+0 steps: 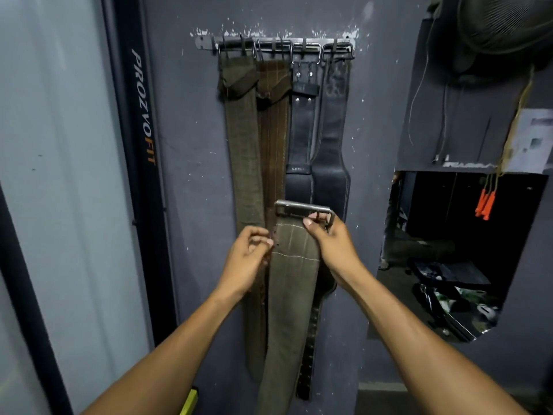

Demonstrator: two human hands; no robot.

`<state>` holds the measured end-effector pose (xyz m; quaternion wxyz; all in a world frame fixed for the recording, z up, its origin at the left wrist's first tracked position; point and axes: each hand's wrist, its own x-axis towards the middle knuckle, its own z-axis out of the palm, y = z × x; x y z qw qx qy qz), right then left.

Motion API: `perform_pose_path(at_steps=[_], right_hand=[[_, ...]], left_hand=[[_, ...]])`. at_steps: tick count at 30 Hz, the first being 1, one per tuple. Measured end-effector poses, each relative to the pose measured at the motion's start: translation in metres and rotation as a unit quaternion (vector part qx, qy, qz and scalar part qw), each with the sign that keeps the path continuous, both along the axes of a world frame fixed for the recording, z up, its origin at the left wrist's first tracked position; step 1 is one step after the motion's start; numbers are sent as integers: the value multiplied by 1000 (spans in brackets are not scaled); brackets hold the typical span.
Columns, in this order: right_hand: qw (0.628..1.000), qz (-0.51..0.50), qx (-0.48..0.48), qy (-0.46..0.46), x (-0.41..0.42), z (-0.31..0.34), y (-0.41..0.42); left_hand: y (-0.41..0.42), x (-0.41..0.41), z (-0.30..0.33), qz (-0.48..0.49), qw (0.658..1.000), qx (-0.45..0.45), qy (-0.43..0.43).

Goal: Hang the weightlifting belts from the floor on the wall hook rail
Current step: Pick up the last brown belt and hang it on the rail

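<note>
**A green belt held up below the hook rail**

A person stands in front of a dark wall (191,145). The metal hook rail (275,44) is fixed high on that wall. Four belts hang from the rail side by side. From the left end of the rail they are an olive belt (244,151), a brown belt (273,139), a black belt with studs (300,136) and a wider black belt (330,139).

Well below the rail, in front of the hanging belts, the person holds up a fifth belt (291,295). It is olive green with pale stitch lines. Its metal buckle (302,209) is at the top, and the rest hangs straight down. This belt is not on a hook.

The right hand (332,244) grips the belt just under the buckle. The thumb lies across the front and one finger hooks through the buckle frame. The left hand (248,259) is at the belt's left edge. Its fingers (263,242) are curled and pinch that edge.

To the right of the rail, a fan (505,25) sits high up. Lower down, orange handles (486,205) hang on cords.
</note>
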<state>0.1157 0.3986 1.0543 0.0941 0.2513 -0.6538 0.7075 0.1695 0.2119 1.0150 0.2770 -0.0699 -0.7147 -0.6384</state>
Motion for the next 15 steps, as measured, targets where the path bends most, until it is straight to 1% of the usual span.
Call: perform_pose_path(at_steps=[2, 5, 8, 11, 15], right_hand=[[999, 25, -9, -34, 5, 8, -5], [994, 79, 21, -68, 15, 18, -9], [988, 121, 49, -85, 23, 20, -13], [990, 97, 68, -77, 27, 20, -17], [994, 57, 86, -33, 26, 16, -17]], left_hand=[[-1, 4, 9, -62, 997, -14, 35], [4, 6, 28, -85, 995, 12, 59], [3, 4, 43, -41, 996, 23, 72], [0, 0, 51, 8, 998, 41, 42], [3, -5, 55, 37, 993, 108, 13]])
